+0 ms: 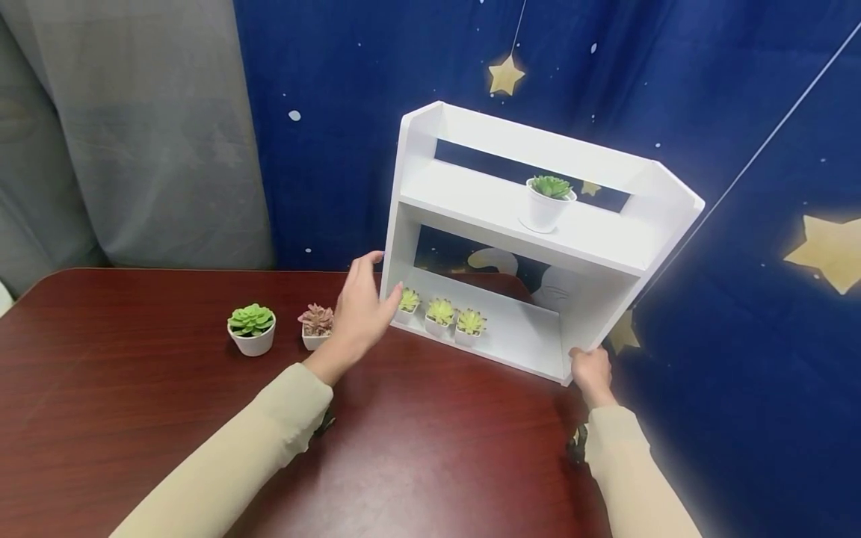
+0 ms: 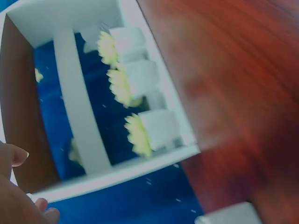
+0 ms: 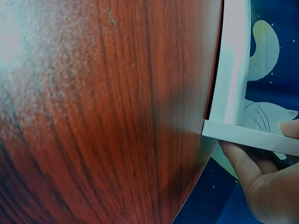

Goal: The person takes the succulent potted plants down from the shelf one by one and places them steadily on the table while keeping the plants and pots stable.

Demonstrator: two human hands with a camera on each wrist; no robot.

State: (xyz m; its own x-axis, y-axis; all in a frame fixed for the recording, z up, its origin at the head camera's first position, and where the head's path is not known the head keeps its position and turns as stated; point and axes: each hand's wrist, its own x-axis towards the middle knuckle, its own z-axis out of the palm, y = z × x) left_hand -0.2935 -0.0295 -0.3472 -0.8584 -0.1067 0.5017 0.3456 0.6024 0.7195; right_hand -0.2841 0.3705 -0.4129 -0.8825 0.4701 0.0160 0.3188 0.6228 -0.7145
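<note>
A white two-tier shelf (image 1: 599, 258) stands at the table's right. My left hand (image 1: 359, 310) holds its left side panel, thumb at the front edge and fingers along the outside; in the left wrist view the thumb (image 2: 17, 155) and fingertips lie either side of the panel. Low on the right side panel, my right hand (image 1: 593, 373) grips the edge between thumb and fingers. One green potted succulent (image 1: 546, 205) sits on the upper tier. Along the lower tier's left part stand three small yellow-green succulents (image 1: 406, 300) (image 1: 439, 314) (image 1: 469, 325) in white square pots.
Left of the shelf, a green succulent in a round white pot (image 1: 252, 332) stands on the dark red wooden table (image 1: 134, 403). Beside it is a reddish succulent (image 1: 316, 323), partly behind my left hand. A blue star-patterned curtain (image 1: 336, 149) hangs close behind.
</note>
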